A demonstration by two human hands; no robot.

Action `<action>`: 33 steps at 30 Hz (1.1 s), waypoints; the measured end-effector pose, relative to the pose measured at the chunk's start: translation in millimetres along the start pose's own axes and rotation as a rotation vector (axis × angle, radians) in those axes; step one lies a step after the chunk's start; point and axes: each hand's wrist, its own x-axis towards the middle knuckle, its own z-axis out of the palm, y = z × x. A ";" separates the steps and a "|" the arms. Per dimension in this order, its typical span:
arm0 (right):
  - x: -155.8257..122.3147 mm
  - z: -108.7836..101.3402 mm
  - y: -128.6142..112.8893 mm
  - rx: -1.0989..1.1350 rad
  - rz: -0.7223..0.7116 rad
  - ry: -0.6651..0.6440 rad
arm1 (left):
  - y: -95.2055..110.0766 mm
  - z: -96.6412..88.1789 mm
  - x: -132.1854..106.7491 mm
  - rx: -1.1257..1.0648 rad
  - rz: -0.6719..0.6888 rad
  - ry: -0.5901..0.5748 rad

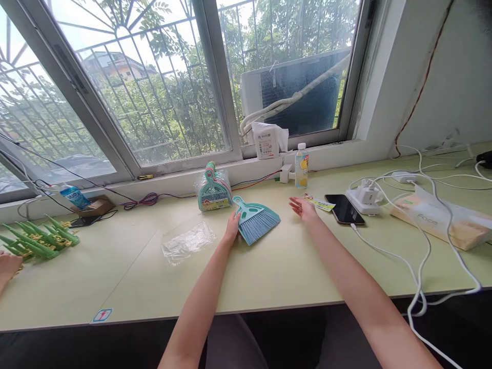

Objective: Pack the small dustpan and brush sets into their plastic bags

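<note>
My left hand (231, 226) grips the left side of a teal mini dustpan and brush set (257, 219), its grey-blue bristles facing me. To the right, my right hand (304, 208) is held with fingers apart and nothing in it, close to a yellow-green label card (320, 203) on the table. A crumpled clear plastic bag (189, 243) lies left of my left hand. Behind the bag stands a stack of wrapped dustpan and brush sets (214, 189), a teal one in front.
A bottle (302, 166), phone (345, 209), power strip (363, 197) and tissue pack (442, 218) occupy the right, with loose white cables reaching over the table edge. Green pointed items (38, 240) lie far left beside another person's hand (8, 266). Windows line the back.
</note>
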 end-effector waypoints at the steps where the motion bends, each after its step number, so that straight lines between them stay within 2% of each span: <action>1: -8.2 7.5 2.1 -0.141 -0.080 -0.058 | 1.3 1.7 -1.1 0.007 0.003 -0.008; 3: -28.8 25.0 9.4 -0.503 -0.321 -0.136 | 4.9 6.0 -5.6 0.038 0.018 -0.024; 6: -64.0 49.5 27.1 -1.050 -0.758 -0.267 | 12.2 13.5 -18.2 0.151 0.133 -0.042; 8: -83.1 59.5 38.6 -1.202 -0.973 -0.316 | 18.0 17.9 -28.5 0.221 0.204 -0.062; 10: -93.9 63.4 45.0 -1.280 -1.060 -0.303 | 24.1 21.2 -38.1 0.278 0.241 -0.066; 16: -88.3 60.0 35.3 -1.350 -0.882 -0.126 | 39.0 26.0 -53.8 0.387 0.344 -0.062; 21: -83.2 58.4 32.1 -1.321 -0.940 -0.189 | 41.7 24.3 -55.1 0.349 0.342 -0.042; 23: -81.7 57.1 32.2 -1.274 -0.913 -0.212 | 41.1 22.7 -53.2 0.283 0.336 -0.066; 29: -71.1 53.7 33.0 -1.151 -0.794 -0.116 | 41.3 21.7 -46.7 0.168 0.310 -0.156; 33: -66.4 54.3 35.7 -1.079 -0.738 -0.089 | 43.6 23.0 -45.4 0.165 0.294 -0.163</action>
